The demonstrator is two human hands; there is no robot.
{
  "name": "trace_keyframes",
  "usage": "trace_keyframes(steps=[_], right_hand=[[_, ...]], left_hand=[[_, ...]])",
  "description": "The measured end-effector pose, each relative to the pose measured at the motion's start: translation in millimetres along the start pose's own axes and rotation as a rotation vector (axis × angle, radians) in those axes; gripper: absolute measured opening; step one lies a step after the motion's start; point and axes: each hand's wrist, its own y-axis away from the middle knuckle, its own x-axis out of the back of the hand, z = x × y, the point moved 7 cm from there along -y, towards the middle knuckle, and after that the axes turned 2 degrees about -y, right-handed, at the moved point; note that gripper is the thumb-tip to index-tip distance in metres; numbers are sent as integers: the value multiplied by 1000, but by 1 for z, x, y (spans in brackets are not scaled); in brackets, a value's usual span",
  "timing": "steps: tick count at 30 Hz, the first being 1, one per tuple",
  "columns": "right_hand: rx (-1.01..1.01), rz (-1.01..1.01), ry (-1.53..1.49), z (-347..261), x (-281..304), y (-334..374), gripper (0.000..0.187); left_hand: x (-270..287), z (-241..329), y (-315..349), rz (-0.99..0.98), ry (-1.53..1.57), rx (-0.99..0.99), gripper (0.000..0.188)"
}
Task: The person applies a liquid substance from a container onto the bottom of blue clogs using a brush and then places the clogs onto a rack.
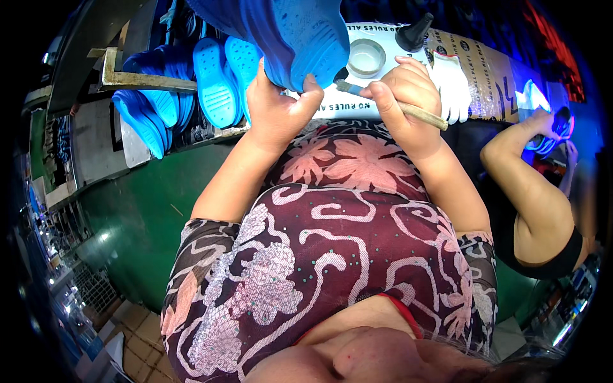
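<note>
My left hand [279, 108] grips a blue foam clog [316, 48] at its near end, thumb on top. Behind it lies more blue clog material, and I cannot tell whether that is a second clog. In my right hand [408, 102] is a brush [420, 115] with a pale wooden handle. Its bristles are beside the clog's lower right edge; whether they touch is unclear. Just beyond the brush, a small round dish [352, 59] sits on a white printed surface [338, 110]. A black cone-shaped nozzle [415, 34] stands farther back.
Several blue clogs [216, 86] stand on the left, next to a wooden bar [147, 80]. White gloves [452, 86] lie right of my right hand, by printed brown cardboard [488, 83]. A co-worker's arm [533, 169] reaches toward a lit object at far right. Green floor [147, 217] lies below.
</note>
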Motion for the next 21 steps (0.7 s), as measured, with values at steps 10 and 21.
trace_keyframes(steps=[10,21], right_hand=[[-8,50,-36,1,6,-5,20],[24,29,149,-9,25,3,18]], left_hand=[[0,13,-3,86,-107,-228,50],[3,12,-8,63,-115,-89,44]])
